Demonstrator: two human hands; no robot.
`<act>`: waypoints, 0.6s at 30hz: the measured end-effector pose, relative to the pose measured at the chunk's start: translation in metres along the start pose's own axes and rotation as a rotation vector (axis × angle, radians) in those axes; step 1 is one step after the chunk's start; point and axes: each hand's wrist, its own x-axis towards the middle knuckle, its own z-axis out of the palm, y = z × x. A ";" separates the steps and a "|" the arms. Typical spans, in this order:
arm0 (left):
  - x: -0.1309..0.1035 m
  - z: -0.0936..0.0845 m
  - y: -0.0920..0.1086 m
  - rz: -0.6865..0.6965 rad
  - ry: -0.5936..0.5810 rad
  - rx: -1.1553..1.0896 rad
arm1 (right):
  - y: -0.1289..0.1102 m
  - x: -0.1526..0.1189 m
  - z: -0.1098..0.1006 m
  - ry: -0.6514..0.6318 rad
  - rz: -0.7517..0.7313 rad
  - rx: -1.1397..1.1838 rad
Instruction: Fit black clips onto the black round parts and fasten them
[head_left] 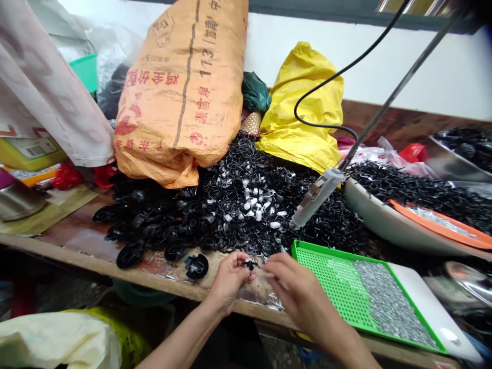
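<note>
Near the bench's front edge my left hand (227,281) pinches a small black part (250,265) between thumb and fingertips. My right hand (290,284) is just to the right of that part, its fingers drawn together and blurred; whatever it holds is too small to make out. Behind both hands lies a heap of small black pieces (234,205) with white pieces (251,202) scattered on it. A grey electric screwdriver (317,199) hangs over the heap, tip down. Round black parts (197,267) lie to the left.
A green perforated tray (342,287) with small metal pieces stands at right. Behind it is a wide basin (380,220) of black pieces with an orange dish (442,224). An orange sack (184,92) and a yellow bag (303,107) stand at the back.
</note>
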 end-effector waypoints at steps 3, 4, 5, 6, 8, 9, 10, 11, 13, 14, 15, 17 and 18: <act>0.016 0.006 -0.002 0.051 0.049 -0.011 | 0.021 0.029 0.001 -0.141 0.063 -0.499; 0.022 0.008 -0.002 0.069 0.064 -0.014 | 0.028 0.033 0.004 -0.161 0.084 -0.620; 0.028 0.010 -0.002 0.086 0.078 -0.016 | 0.033 0.036 0.008 -0.164 0.102 -0.692; 0.034 0.012 -0.002 0.100 0.091 -0.018 | 0.037 0.037 0.012 -0.160 0.112 -0.732; 0.042 0.014 -0.001 0.118 0.107 -0.017 | 0.044 0.037 0.019 -0.141 0.124 -0.759; 0.044 0.014 -0.001 0.121 0.109 -0.015 | 0.046 0.038 0.022 -0.136 0.125 -0.769; 0.045 0.014 0.000 0.121 0.106 -0.013 | 0.047 0.038 0.024 -0.132 0.123 -0.775; 0.044 0.012 0.001 0.118 0.101 -0.010 | 0.048 0.039 0.025 -0.130 0.119 -0.775; 0.038 0.008 0.003 0.109 0.083 -0.009 | 0.049 0.040 0.025 -0.128 0.110 -0.763; 0.033 0.006 0.004 0.104 0.074 -0.011 | 0.050 0.040 0.024 -0.125 0.107 -0.754; 0.028 0.004 0.005 0.099 0.067 -0.016 | 0.051 0.040 0.024 -0.121 0.105 -0.742; 0.017 -0.001 0.005 0.089 0.057 -0.030 | 0.052 0.040 0.023 -0.111 0.105 -0.714; 0.013 -0.002 0.005 0.083 0.054 -0.037 | 0.052 0.040 0.023 -0.106 0.105 -0.698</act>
